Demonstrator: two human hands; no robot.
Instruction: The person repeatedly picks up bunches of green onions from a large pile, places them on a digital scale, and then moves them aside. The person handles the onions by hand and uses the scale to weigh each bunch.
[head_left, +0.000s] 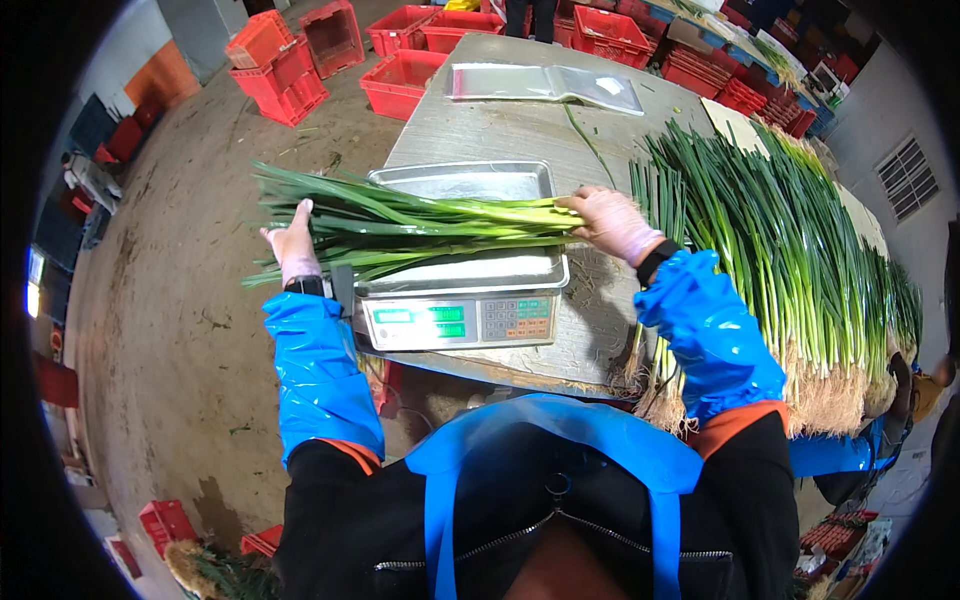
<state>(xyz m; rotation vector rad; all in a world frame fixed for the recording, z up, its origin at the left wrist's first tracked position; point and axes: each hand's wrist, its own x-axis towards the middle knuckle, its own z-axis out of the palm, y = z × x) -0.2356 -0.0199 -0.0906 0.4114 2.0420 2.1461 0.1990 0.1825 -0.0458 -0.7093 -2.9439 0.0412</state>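
A bundle of green onions (435, 221) lies crosswise over the metal tray (480, 277) of a digital scale (457, 322). Its leafy ends point left and its pale stalk ends right. My left hand (291, 244), in a thin translucent glove, holds the leaves beyond the tray's left side, the thumb over them. On the right, my gloved right hand (615, 219) grips the pale stalk ends; the fingers beneath are partly hidden. The scale's display is lit green, beside a keypad. Blue plastic sleeves cover both my forearms.
Many rooted green onions (795, 300) are spread along the right of the metal table (495, 120). Clear plastic bags (547, 84) lie at its far end, near a loose leaf (589, 142). Red crates (405, 79) stand beyond. Other people are partly visible.
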